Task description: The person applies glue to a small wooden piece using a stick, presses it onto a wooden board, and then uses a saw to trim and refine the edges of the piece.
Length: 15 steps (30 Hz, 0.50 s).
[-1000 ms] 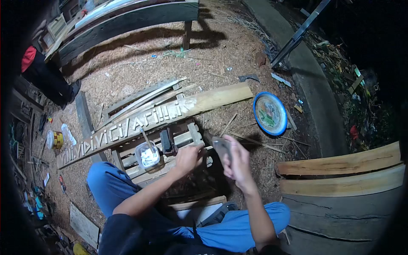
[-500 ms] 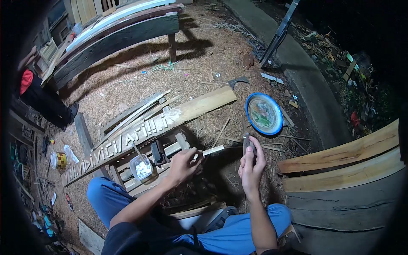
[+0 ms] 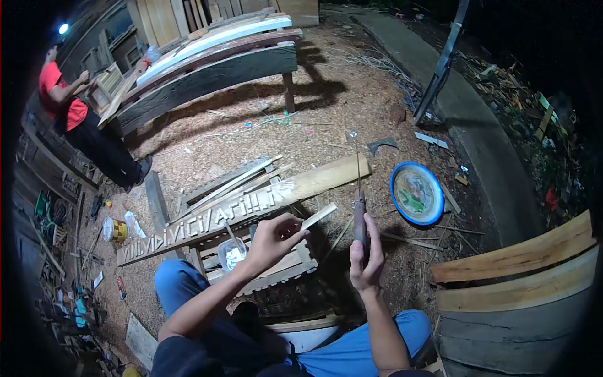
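Observation:
My left hand [image 3: 271, 244] pinches a short, pale strip of wood [image 3: 319, 215] that points up to the right. In my right hand [image 3: 367, 257] is a knife-like tool with a dark handle [image 3: 360, 220] and a long thin blade [image 3: 358, 169], held upright and apart from the strip. Beyond my left hand lies a long board [image 3: 333, 176] with raised letters along it. A clear container [image 3: 232, 254] with white material and a stick in it sits on a slatted wooden crate [image 3: 295, 261], partly behind my left forearm.
A blue-rimmed round tray [image 3: 441, 195] lies on the ground to the right. Pale planks [image 3: 515, 251] are at the lower right. Across the back runs a long bench [image 3: 213, 72]. A person in red [image 3: 75, 113] stands at the left. A yellow bucket [image 3: 115, 230] is on the ground.
The view has tilted up and shifted, showing more of the person. My hands have moved apart since the first frame; the tool now points upward, and the strip is raised in my left hand.

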### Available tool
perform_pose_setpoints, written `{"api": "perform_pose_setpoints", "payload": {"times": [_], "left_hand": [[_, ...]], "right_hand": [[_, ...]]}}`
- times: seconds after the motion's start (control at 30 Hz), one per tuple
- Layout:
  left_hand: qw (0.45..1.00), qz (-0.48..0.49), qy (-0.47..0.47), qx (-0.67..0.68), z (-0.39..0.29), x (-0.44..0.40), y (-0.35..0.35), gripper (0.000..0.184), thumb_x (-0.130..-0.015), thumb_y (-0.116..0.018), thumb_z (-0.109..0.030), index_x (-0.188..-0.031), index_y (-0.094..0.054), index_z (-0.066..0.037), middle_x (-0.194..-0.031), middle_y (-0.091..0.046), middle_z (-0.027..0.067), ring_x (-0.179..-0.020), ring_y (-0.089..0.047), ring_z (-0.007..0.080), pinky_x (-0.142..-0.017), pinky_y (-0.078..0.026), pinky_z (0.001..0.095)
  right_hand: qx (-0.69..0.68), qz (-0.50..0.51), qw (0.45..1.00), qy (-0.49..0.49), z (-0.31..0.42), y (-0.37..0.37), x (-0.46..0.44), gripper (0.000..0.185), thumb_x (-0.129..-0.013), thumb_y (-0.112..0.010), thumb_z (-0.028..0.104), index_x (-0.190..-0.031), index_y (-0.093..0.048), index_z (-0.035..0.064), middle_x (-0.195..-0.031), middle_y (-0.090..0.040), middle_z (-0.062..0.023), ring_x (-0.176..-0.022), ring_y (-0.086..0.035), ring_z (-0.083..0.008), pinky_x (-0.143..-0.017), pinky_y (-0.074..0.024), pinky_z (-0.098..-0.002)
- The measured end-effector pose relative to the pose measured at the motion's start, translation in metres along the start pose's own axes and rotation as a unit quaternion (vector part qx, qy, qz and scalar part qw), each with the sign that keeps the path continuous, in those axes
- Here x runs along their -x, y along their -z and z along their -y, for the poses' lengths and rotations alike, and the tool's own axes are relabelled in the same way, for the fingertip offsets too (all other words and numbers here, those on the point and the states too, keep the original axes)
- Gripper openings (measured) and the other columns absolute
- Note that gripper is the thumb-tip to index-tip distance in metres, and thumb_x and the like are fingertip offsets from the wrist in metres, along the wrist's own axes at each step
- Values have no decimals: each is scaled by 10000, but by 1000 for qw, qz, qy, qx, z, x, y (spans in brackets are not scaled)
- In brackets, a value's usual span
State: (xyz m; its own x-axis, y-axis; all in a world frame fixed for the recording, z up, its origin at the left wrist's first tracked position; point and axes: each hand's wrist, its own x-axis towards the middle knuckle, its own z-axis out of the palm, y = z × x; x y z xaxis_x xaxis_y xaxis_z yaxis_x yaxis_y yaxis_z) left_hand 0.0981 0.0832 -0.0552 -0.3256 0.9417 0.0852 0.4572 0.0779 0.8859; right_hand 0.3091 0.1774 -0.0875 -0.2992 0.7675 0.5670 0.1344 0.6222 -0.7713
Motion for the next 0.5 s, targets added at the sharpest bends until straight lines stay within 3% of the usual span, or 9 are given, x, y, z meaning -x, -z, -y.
{"api": "perform_pose_setpoints", "payload": {"times": [0.03,0.07,0.1,0.17,0.23,0.33,0.37,0.43,0.5], "left_hand": [[999,2,21,30,5,-1,6,238,-885,-769,-160,-1013,-666,11,-797,-726,90,-664,-636,83,-605,-496,262],[998,9,13,60,8,-3,12,261,-884,-782,-186,-995,-665,20,-775,-720,65,-666,-628,62,-592,-487,245],[998,5,10,56,9,-4,17,261,-884,-782,-186,-995,-665,20,-775,-720,65,-666,-628,62,-592,-487,245],[996,4,55,76,11,-8,25,281,-881,-793,-209,-978,-660,20,-763,-710,36,-682,-629,50,-578,-478,227],[984,-25,77,156,19,-8,25,289,-877,-802,-231,-895,-628,0,-725,-689,21,-663,-606,45,-557,-465,224],[981,-41,92,167,15,-3,24,304,-907,-771,-261,-828,-601,-21,-688,-659,10,-626,-585,47,-537,-440,221],[979,-75,35,186,30,-6,16,321,-934,-739,-278,-800,-593,-26,-666,-635,2,-590,-553,42,-515,-417,221],[962,-88,74,248,17,-4,22,328,-957,-709,-285,-792,-592,-26,-657,-627,3,-570,-530,39,-501,-403,223],[959,-115,64,253,32,-12,21,371,-983,-664,-335,-793,-599,-23,-657,-633,13,-572,-555,47,-489,-396,224]], "right_hand": [[66,-12,993,100,2,-4,-5,536,-986,-508,257,-1462,-446,19,-972,-713,-156,-700,-689,-228,-621,-533,-321],[-12,82,995,-59,14,-1,2,582,-976,-522,353,-1465,-444,49,-1277,-615,-265,-1012,-687,-422,-782,-571,-450],[-17,81,995,-55,15,-5,7,582,-976,-522,353,-1465,-444,49,-1277,-615,-265,-1012,-687,-422,-782,-571,-450],[-10,128,990,-63,10,-20,13,590,-975,-535,360,-1468,-441,49,-1200,-653,-264,-932,-702,-429,-738,-576,-457],[14,118,993,-1,9,-38,20,563,-966,-561,310,-1443,-467,27,-1054,-689,-285,-810,-712,-429,-670,-576,-448],[60,178,981,42,4,-57,32,568,-905,-622,255,-1396,-511,-9,-1015,-690,-295,-742,-709,-416,-653,-576,-458],[62,181,980,45,-4,-65,39,568,-905,-622,255,-1396,-511,-9,-1015,-690,-295,-742,-709,-416,-653,-576,-458],[121,208,964,116,-16,-79,52,596,-838,-685,230,-1364,-540,-9,-888,-703,-258,-681,-699,-394,-625,-572,-453],[118,212,965,100,-13,-89,61,578,-769,-733,199,-1297,-589,13,-667,-650,-192,-617,-675,-367,-588,-557,-449]]}}
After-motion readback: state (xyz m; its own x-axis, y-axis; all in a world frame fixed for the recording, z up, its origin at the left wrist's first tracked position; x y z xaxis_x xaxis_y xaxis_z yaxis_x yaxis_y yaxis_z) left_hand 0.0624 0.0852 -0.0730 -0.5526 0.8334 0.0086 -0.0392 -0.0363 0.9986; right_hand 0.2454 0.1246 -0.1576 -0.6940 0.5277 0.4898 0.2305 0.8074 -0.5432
